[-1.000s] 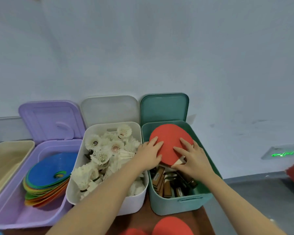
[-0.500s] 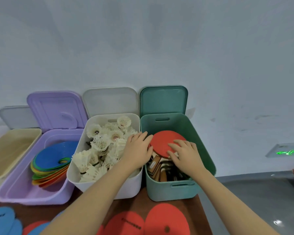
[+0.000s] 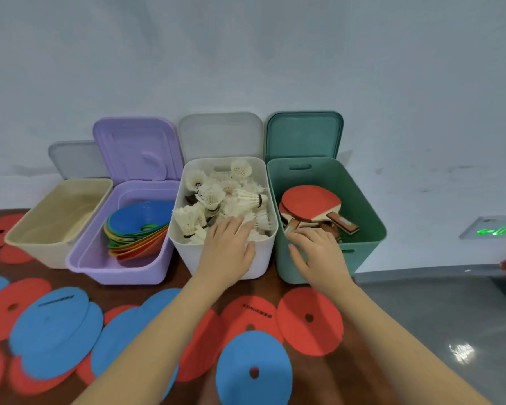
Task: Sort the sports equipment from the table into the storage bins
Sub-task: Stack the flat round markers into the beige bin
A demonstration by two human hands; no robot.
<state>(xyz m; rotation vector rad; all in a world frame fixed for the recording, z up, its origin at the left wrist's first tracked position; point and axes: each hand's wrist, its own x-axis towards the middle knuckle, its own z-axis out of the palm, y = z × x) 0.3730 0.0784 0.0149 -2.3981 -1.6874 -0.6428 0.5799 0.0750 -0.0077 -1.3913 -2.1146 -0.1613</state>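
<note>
**Both hands empty at the near rims of the white and green bins**

A brown table (image 3: 275, 282) carried four open bins in a row against the wall, each with its lid standing up behind it. Farthest left stood the beige bin (image 3: 27, 241), its inside showing nothing but its own walls. Next to it, the purple bin (image 3: 100, 267) held a fanned stack of flat discs (image 3: 138, 226) with a blue one on top. The white bin (image 3: 263, 258) was heaped with shuttlecocks (image 3: 216, 206). The green bin (image 3: 365, 238), farthest right, held table-tennis paddles, the top red paddle (image 3: 310, 203) lying flat with its wooden handle pointing toward the bin's right wall.

Loose red and blue discs lay scattered over the near part of the table; a blue disc (image 3: 254, 372) sat closest to the camera and a red disc (image 3: 310, 328) lay just in front of the green bin.

The left hand (image 3: 228, 252) lay palm down over the near rim of the white bin, fingers straight and slightly spread, their tips on the shuttlecocks; it gripped nothing. The right hand (image 3: 319, 255) lay palm down over the near rim of the green bin, fingers relaxed and a little apart, reaching in toward the paddle handles; whether the fingertips touched them cannot be told. It held nothing.
</note>
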